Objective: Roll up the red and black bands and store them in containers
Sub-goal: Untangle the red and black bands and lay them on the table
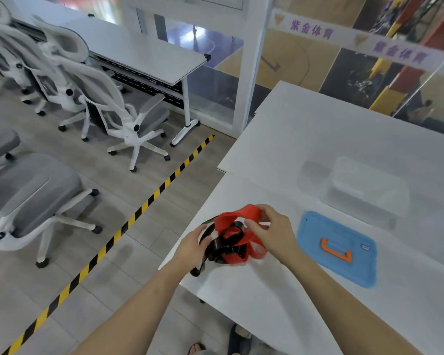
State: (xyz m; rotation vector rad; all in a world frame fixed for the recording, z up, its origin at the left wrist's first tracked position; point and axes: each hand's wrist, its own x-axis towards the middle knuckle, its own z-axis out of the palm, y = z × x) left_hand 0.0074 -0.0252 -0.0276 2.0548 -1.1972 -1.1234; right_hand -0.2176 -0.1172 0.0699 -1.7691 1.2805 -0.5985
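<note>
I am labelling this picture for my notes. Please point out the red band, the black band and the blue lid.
red flat band (250,210), head view, upper loop.
black flat band (219,248), head view, middle strip.
blue rectangular plastic lid (326,226), head view, bare surface above its orange handle.

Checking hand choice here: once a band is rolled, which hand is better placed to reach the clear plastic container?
Right, probably. The right hand pinches the red elastic band on the side nearer the clear plastic container; the left hand grips the black elastic band at the white table's left edge, farther away.
</note>
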